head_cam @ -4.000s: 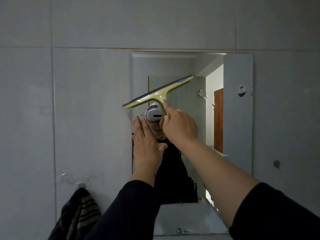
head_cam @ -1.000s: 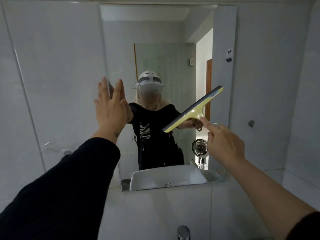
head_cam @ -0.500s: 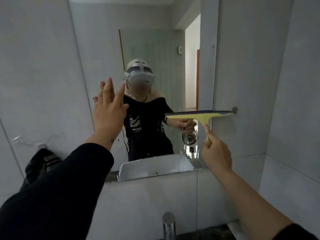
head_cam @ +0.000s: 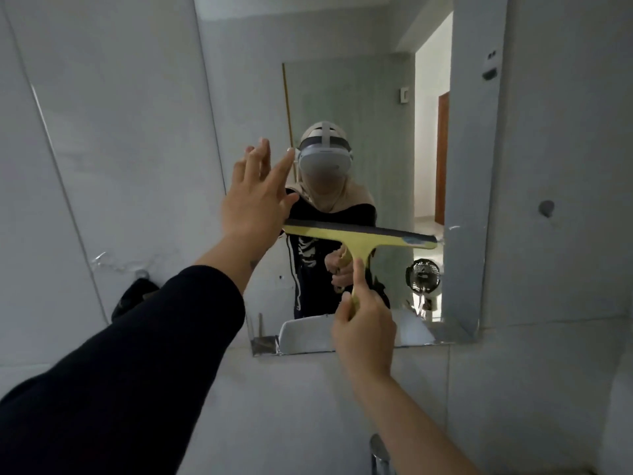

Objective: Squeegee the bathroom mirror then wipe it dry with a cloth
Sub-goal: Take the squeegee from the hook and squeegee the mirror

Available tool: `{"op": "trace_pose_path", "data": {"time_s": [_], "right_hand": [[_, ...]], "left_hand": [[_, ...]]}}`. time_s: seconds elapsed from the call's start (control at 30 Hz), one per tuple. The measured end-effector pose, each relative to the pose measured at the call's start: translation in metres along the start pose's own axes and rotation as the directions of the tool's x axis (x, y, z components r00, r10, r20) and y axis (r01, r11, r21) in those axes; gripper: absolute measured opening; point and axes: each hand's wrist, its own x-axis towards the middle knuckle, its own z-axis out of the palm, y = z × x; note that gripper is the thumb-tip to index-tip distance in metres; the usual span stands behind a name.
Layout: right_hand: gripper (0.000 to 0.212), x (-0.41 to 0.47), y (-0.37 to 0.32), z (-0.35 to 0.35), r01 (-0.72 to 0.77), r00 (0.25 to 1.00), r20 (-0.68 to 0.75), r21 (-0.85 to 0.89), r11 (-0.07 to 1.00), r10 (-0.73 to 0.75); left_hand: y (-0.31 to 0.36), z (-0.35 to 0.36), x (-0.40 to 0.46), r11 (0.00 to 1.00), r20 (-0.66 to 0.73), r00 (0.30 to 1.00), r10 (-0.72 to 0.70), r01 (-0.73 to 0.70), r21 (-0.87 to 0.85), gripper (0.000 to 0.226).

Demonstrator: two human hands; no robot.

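Note:
The bathroom mirror (head_cam: 363,108) hangs on the grey tiled wall ahead. A yellow squeegee (head_cam: 363,238) with a dark rubber blade lies level across the mirror's lower half, its right tip near the mirror's right side. My right hand (head_cam: 363,332) is closed around its handle from below. My left hand (head_cam: 257,197) is raised with fingers spread at the mirror's left side, just above the blade's left end; whether it touches the glass I cannot tell. No cloth for wiping is clearly in view.
A dark garment (head_cam: 135,298) hangs from a hook on the wall at the left. A round wall fitting (head_cam: 546,208) sits right of the mirror. The chrome tap top (head_cam: 380,452) shows at the bottom edge. The mirror reflects a person, a sink and a small fan.
The squeegee has moved left from the mirror's right edge toward its middle and stays level. My left hand stays raised at the mirror's left side. The camera has shifted.

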Motion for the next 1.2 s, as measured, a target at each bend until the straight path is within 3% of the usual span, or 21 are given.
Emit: {"op": "trace_pose_path", "data": {"time_s": [0.4,0.6,0.77,1.0,1.2], "right_hand": [[0.057,-0.006,-0.015,0.014,0.139,0.988,0.074,-0.007,0.99,-0.138],[0.063,-0.018,-0.013,0.017,0.244,0.941,0.269,-0.116,0.963,-0.206],[0.069,-0.009,0.011,-0.007,0.413,0.875,0.4,-0.328,0.849,-0.271],[0.077,0.017,0.044,-0.035,0.497,0.867,0.292,-0.493,0.714,-0.403],[0.071,0.027,0.075,-0.06,0.427,0.904,0.221,-0.473,0.771,-0.365]], "left_hand": [[0.001,0.004,-0.002,0.999,0.002,1.0,0.008,-0.008,0.049,0.065],[-0.002,0.009,-0.001,0.999,-0.007,1.0,0.005,-0.005,0.053,0.068],[0.001,0.009,-0.002,0.999,0.018,1.0,-0.007,0.007,0.032,0.067],[0.012,0.019,-0.018,1.0,-0.093,0.996,0.015,-0.015,0.007,0.06],[0.041,0.057,-0.072,0.995,-0.064,0.994,0.088,-0.091,-0.044,0.055]]}}
